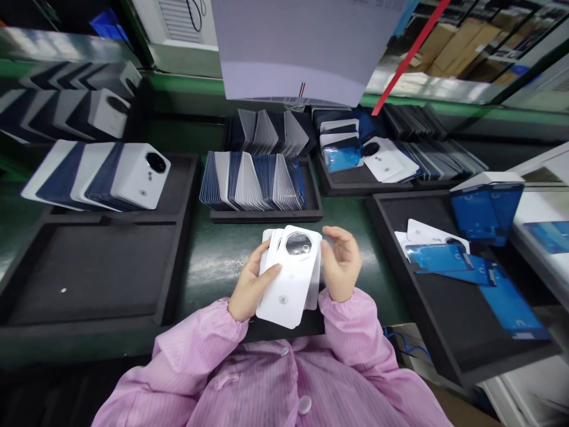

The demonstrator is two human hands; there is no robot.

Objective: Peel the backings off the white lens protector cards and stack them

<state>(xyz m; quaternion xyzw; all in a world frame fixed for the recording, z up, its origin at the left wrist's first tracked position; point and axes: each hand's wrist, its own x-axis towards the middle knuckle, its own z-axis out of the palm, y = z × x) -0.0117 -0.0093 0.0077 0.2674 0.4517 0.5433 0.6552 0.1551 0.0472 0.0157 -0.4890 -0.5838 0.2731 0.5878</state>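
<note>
My left hand (254, 281) grips a small fanned bunch of white phone back covers (291, 284), its thumb lying across the front one. The front cover has a round dark camera window near its top and a small mark low down. Beside the bunch's upper right edge is my right hand (341, 264), fingers curved and apart from the thumb, with nothing visible between them. Whether its thumb touches the covers I cannot tell. Just beyond both hands, a black foam tray (267, 217) holds a dense row of white and dark blue covers (253, 184).
To the left, a black tray (93, 273) carries fanned covers (137, 178) at its back. On the right, another tray (427, 320) holds blue film pieces (444, 259) and white covers. A large paper sheet (306, 53) hangs ahead, near a red strip (411, 56).
</note>
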